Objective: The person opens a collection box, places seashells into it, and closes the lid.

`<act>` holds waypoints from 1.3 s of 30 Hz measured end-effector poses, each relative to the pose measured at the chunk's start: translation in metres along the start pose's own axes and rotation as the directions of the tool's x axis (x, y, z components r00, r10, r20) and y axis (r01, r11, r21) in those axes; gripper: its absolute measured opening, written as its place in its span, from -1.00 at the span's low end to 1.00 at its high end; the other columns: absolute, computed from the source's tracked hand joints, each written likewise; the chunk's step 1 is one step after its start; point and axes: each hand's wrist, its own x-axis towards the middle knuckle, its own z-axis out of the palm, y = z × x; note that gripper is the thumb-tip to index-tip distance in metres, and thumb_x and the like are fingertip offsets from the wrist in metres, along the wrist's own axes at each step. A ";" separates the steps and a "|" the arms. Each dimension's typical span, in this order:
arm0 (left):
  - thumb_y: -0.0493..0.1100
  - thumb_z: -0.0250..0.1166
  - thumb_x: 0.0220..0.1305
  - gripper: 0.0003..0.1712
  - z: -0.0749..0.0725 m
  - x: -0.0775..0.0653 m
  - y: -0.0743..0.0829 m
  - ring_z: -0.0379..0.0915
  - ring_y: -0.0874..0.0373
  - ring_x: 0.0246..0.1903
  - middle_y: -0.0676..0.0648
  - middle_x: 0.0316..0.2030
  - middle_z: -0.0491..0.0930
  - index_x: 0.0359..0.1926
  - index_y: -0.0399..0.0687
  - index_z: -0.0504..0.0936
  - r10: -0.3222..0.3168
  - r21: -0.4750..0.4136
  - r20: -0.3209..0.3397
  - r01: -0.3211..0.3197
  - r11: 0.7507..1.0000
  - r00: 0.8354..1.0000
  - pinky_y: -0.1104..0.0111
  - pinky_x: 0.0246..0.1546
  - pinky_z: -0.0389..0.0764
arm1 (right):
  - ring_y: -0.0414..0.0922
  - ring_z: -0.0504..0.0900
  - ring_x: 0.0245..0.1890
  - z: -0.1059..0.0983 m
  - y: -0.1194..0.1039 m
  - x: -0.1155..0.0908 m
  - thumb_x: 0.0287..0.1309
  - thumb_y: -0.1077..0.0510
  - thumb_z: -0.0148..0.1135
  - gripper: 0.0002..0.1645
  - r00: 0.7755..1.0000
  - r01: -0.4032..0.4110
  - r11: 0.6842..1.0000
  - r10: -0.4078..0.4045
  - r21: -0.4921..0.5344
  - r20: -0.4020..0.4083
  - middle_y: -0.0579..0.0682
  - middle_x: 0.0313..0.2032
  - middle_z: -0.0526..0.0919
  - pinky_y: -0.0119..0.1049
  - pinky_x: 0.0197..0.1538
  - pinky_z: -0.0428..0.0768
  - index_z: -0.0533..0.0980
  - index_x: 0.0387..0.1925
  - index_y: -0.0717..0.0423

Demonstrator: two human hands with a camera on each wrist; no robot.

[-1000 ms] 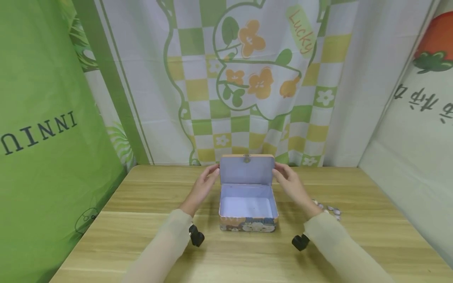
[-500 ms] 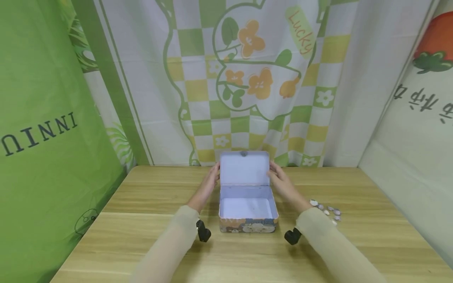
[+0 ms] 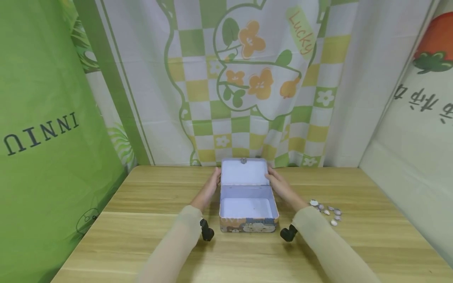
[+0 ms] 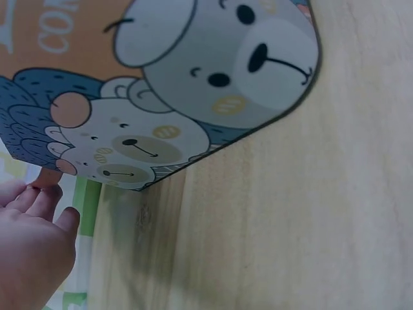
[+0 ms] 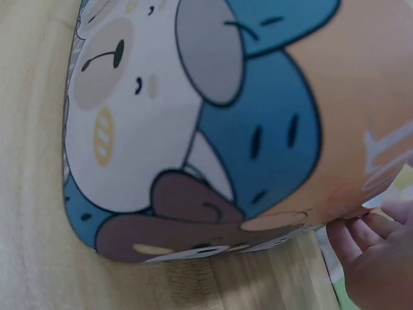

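A tin box (image 3: 248, 225) with a cartoon-animal print stands in the middle of the table, its hinged lid (image 3: 244, 172) raised and tilted back. The box's pale inside holds nothing that I can see. My left hand (image 3: 209, 184) holds the lid's left edge. My right hand (image 3: 279, 184) grips the right edge, thumb on the inner side. The left wrist view shows the printed side of the tin (image 4: 174, 110) close up, with my left fingers (image 4: 45, 200) at its far end. In the right wrist view, my right fingers (image 5: 361, 232) touch the tin's far end (image 5: 258, 148).
Several small whitish, shell-like pieces (image 3: 326, 212) lie on the wooden table (image 3: 371, 243) to the right of my right forearm. A patterned curtain (image 3: 244, 78) hangs behind the table's far edge. Green cloth (image 3: 46, 177) hangs on the left, white cloth (image 3: 410, 157) on the right.
The lid has swung further back, showing its inner face more fully. Both hands have followed it and come closer together. The box's base stays put.
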 end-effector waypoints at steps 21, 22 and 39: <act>0.26 -0.15 0.56 -0.15 -0.001 -0.021 0.011 -0.20 -0.09 0.53 -0.15 0.57 -0.08 0.59 -0.15 -0.06 -0.032 0.275 0.009 0.028 0.961 0.999 -0.01 0.49 -0.13 | 0.30 0.13 0.44 -0.003 0.001 -0.008 0.61 -0.03 -0.30 -0.28 0.998 -0.026 0.996 0.030 -0.088 0.046 0.38 0.48 0.06 0.16 0.43 0.18 -0.09 0.56 0.28; 0.26 -0.13 0.56 -0.16 -0.002 -0.024 0.012 -0.18 -0.10 0.52 -0.16 0.56 -0.07 0.59 -0.15 -0.05 -0.028 0.300 0.015 0.022 0.954 0.999 -0.01 0.48 -0.11 | 0.31 0.16 0.43 -0.004 0.001 -0.009 0.61 -0.05 -0.28 -0.26 0.998 -0.030 0.996 0.034 -0.088 0.045 0.39 0.47 0.08 0.16 0.42 0.20 -0.09 0.56 0.29; 0.29 0.01 0.50 -0.05 -0.012 -0.080 0.020 -0.19 -0.12 0.52 -0.22 0.56 -0.11 0.59 -0.16 -0.11 0.064 0.572 0.238 -0.193 0.797 0.969 -0.04 0.46 -0.05 | 0.36 0.21 0.39 -0.019 0.008 -0.021 0.55 -0.02 -0.17 -0.19 0.998 -0.049 0.992 0.054 -0.118 0.044 0.46 0.44 0.08 0.17 0.40 0.24 -0.14 0.55 0.34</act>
